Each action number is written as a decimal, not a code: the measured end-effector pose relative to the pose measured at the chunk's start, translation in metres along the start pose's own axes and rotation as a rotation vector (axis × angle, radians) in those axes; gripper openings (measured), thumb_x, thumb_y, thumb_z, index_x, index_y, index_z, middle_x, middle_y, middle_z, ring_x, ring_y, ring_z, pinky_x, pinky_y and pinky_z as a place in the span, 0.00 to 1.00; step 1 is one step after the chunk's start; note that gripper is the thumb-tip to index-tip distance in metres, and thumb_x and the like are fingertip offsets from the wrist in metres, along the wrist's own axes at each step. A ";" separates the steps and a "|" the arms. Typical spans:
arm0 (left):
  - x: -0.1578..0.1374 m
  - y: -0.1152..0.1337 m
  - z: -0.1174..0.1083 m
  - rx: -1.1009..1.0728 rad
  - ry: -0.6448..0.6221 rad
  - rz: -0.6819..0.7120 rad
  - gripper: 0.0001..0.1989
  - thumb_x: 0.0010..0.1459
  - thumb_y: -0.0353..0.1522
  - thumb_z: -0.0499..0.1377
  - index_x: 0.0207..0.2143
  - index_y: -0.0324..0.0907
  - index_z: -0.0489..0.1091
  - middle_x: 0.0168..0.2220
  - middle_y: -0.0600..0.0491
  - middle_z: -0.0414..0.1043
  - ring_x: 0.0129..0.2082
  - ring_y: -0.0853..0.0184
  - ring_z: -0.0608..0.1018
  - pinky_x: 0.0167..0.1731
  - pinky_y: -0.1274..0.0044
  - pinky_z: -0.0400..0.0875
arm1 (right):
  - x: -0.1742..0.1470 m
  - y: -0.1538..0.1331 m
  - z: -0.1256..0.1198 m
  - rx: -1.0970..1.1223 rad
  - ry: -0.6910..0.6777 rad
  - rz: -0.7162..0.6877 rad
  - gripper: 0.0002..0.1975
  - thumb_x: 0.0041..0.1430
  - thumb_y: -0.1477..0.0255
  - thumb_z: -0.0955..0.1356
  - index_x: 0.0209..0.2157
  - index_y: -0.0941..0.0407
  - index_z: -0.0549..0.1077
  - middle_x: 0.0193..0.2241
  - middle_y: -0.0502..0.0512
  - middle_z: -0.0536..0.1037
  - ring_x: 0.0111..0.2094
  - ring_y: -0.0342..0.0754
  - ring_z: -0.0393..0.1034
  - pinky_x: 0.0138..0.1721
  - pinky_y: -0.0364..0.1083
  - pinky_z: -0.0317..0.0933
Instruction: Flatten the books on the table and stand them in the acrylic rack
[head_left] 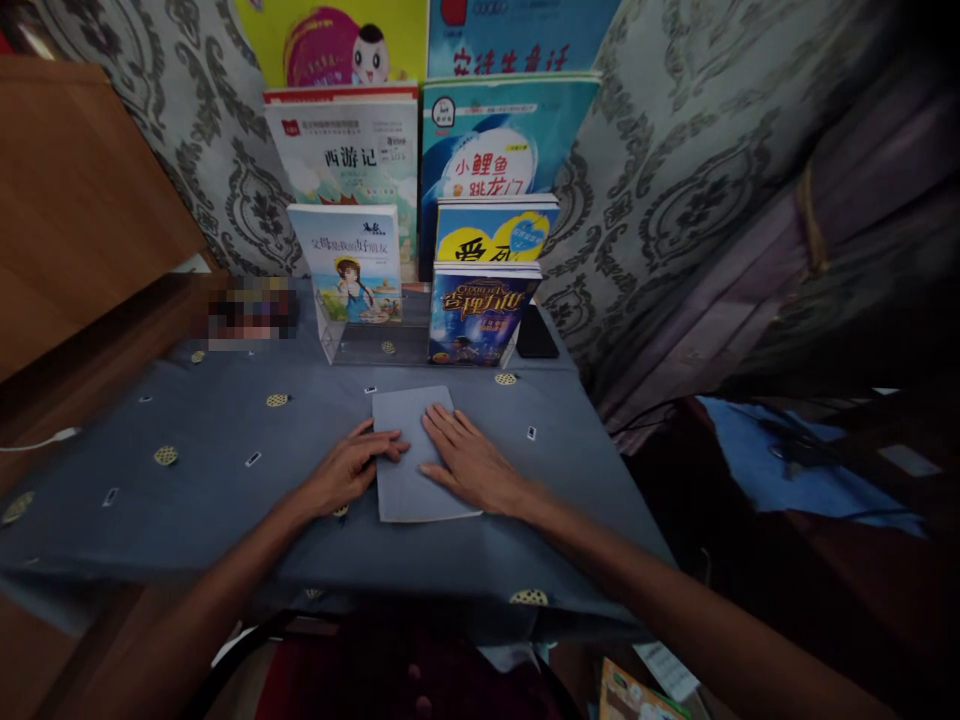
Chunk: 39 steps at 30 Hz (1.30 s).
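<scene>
A thin, plain pale blue-grey booklet (411, 490) lies flat on the cloth-covered table in front of me. I cannot make out any print on it, nor tell whether it is a bound book or folded sheets. My right hand (472, 460) rests flat on its right half, fingers stretched towards its upper edge. At the left edge is my left hand (358, 465), its fingers partly bent and reaching over onto the booklet, with the palm beside it on the cloth. Neither hand is wrapped round anything.
Behind the booklet, a clear acrylic stand (375, 345) holds several upright children's books (356, 265). A black phone-like slab (538, 333) lies right of it. Left are a white cable (45, 440) and a wooden panel (82, 200). Patterned curtains (675, 130) hang behind.
</scene>
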<state>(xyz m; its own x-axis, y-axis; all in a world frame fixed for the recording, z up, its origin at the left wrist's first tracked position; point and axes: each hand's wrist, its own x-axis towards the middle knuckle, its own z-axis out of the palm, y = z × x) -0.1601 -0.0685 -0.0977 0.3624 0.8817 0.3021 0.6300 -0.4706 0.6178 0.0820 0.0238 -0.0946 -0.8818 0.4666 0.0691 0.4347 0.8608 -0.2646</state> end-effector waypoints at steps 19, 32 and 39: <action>0.002 -0.016 -0.044 0.298 -0.277 -0.115 0.37 0.66 0.43 0.56 0.71 0.45 0.44 0.72 0.43 0.43 0.72 0.56 0.48 0.68 0.56 0.41 | -0.064 -0.035 0.001 0.242 0.053 -0.096 0.39 0.67 0.57 0.66 0.71 0.55 0.48 0.71 0.63 0.49 0.71 0.60 0.43 0.70 0.63 0.44; -0.024 0.023 -0.006 0.244 -0.215 0.091 0.28 0.67 0.36 0.57 0.68 0.53 0.56 0.66 0.49 0.63 0.67 0.60 0.64 0.67 0.58 0.54 | -0.070 -0.030 -0.003 0.312 -0.003 -0.064 0.44 0.60 0.58 0.72 0.71 0.51 0.48 0.70 0.61 0.51 0.70 0.59 0.45 0.70 0.62 0.44; 0.010 0.014 -0.007 -0.053 0.041 0.073 0.16 0.66 0.45 0.56 0.51 0.52 0.75 0.48 0.50 0.80 0.51 0.60 0.80 0.64 0.64 0.59 | -0.066 0.007 0.003 0.513 0.232 -0.068 0.25 0.68 0.61 0.65 0.64 0.46 0.65 0.63 0.58 0.69 0.64 0.56 0.62 0.65 0.63 0.55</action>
<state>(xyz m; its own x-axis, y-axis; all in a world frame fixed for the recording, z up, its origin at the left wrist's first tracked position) -0.1523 -0.0657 -0.0813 0.3770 0.8463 0.3764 0.5652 -0.5322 0.6304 0.1431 -0.0012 -0.1039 -0.8161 0.4962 0.2963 0.1832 0.7084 -0.6816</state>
